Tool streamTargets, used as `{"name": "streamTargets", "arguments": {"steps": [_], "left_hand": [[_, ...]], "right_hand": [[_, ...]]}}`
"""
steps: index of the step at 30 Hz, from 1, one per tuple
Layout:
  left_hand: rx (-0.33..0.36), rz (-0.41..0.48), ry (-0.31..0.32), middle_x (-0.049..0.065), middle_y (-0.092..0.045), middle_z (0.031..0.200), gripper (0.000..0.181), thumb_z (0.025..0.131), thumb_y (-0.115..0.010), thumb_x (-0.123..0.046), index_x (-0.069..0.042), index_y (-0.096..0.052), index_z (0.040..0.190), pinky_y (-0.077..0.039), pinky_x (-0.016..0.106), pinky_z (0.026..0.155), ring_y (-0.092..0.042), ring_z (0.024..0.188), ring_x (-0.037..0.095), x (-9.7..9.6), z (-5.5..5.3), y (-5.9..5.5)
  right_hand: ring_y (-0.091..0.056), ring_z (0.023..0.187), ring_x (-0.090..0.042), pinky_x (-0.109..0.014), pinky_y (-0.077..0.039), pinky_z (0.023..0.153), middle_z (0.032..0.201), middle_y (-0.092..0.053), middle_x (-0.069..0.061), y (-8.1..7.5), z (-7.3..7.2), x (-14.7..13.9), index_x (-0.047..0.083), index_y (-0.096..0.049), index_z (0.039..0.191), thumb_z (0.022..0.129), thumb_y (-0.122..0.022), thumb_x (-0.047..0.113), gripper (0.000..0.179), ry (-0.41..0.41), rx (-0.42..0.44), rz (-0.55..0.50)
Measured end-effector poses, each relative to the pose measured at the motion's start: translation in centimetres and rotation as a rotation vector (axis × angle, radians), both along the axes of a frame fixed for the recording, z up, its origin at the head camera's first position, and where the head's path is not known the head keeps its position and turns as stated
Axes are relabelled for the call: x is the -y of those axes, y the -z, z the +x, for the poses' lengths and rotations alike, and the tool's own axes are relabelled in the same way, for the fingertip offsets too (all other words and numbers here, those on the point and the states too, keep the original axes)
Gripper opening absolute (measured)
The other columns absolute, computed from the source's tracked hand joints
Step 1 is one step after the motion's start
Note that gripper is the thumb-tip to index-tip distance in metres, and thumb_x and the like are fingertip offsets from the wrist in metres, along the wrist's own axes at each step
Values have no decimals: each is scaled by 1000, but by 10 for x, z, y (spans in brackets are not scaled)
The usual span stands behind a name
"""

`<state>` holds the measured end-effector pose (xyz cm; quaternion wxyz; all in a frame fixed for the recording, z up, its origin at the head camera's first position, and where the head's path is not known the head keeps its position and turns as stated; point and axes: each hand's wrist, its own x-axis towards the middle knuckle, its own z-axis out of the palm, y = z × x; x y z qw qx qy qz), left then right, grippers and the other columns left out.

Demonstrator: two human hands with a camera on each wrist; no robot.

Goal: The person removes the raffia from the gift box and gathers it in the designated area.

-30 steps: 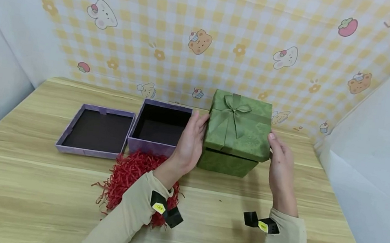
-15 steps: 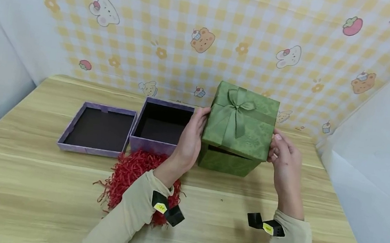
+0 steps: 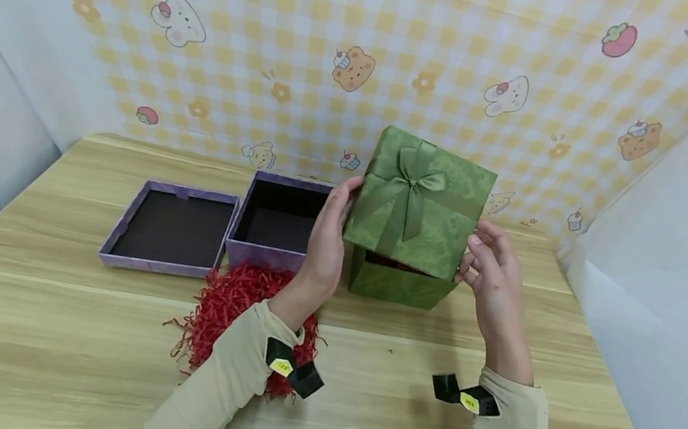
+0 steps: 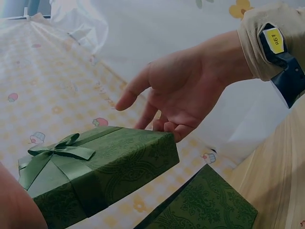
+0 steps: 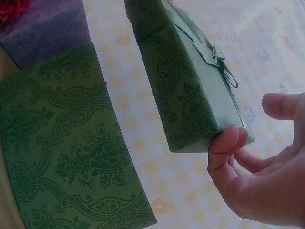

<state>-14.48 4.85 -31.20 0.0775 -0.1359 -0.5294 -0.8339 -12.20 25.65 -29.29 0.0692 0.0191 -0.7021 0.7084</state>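
Note:
A green patterned gift box lid [image 3: 446,231] with a ribbon bow is raised and tilted over its green box base [image 3: 400,285]. A dark gap shows between the two, with a bit of red inside. My left hand [image 3: 324,252] holds the lid by its left side, its fingers partly hidden behind it. At the lid's right edge, my right hand [image 3: 496,285] touches it with bent fingertips. In the right wrist view the right thumb [image 5: 279,106] stands apart from the lid [image 5: 176,90]. The left wrist view shows the lid [image 4: 133,157] off the base [image 4: 209,205].
Left of the green base stands an uncovered purple box [image 3: 266,257] with a dark interior. Its purple lid [image 3: 157,267] lies upturned farther left. Red shredded paper [image 3: 228,304] is heaped in front, under the left forearm. A checked cloth [image 3: 315,37] hangs behind the wooden table [image 3: 43,320].
The green lid has come up off its base, tilted and shifted left, widening the front gap. My left hand rises with it; my right fingers have curled in at its edge.

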Motion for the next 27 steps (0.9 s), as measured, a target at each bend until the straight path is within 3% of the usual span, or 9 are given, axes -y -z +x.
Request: {"name": "streamTargets", "arguments": {"steps": [8,17,23,27], "left_hand": [[-86,48,-36,12,-39,139,50,102,-24,-30,4,-42,134,-23,32,106,-35,128,16,1,-2,0],[-150,88,-87,14,-49,128,48,100,-27,-24,10,-47,126,-29,35,102,-45,117,21,4,-4,0],[-152,12,-86,9,-53,123,50,100,-25,-30,4,-51,127,-31,34,97,-47,112,18,3,-3,3],[-172,-17,-95,14,-55,120,52,101,-24,-32,5,-55,121,-35,35,95,-50,107,18,2,-2,5]], "right_hand": [[-37,59,-13,-25,-40,54,79,-38,-3,3,-1,-2,12,-38,115,100,-42,28,22,-59,-27,-66],[-49,61,-16,-31,-50,59,73,-40,-3,7,-1,-7,9,-44,119,99,-18,50,53,-181,-40,-77],[-57,67,-18,-36,-53,71,62,-37,-3,9,-1,-6,11,-47,125,100,-18,49,54,-220,-69,-123],[-62,75,-20,-40,-53,75,67,-51,-4,10,-1,-7,11,-52,120,100,-24,49,52,-240,-78,-202]]}}
